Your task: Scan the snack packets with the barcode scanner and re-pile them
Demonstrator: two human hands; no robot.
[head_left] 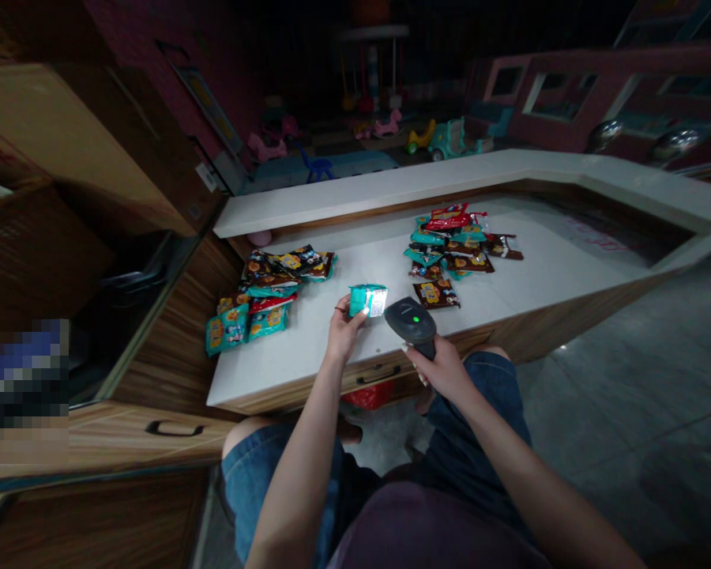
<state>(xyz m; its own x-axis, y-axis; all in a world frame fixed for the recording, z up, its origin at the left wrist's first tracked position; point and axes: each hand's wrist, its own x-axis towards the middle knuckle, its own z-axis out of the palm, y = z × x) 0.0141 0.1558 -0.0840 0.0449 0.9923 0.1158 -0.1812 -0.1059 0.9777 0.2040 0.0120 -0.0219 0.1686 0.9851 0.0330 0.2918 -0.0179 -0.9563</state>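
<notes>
My left hand (344, 324) is closed on a small teal snack packet (367, 300), held up over the white counter (533, 261) with its pale label side lit. My right hand (442, 367) grips a black handheld barcode scanner (413, 322) by its handle. The scanner's head, with a green light on top, points at the packet from just to its right. One pile of snack packets (266, 296) lies on the counter to the left of my hands. Another pile of packets (456, 249) lies to the right and farther back.
A raised white ledge (391, 190) runs along the counter's far side. Wooden drawers with dark handles (174, 429) sit below left, and a cardboard box (65, 142) stands at the left. Ride-on toys (444, 138) stand on the dim floor beyond. My knees in denim shorts are below.
</notes>
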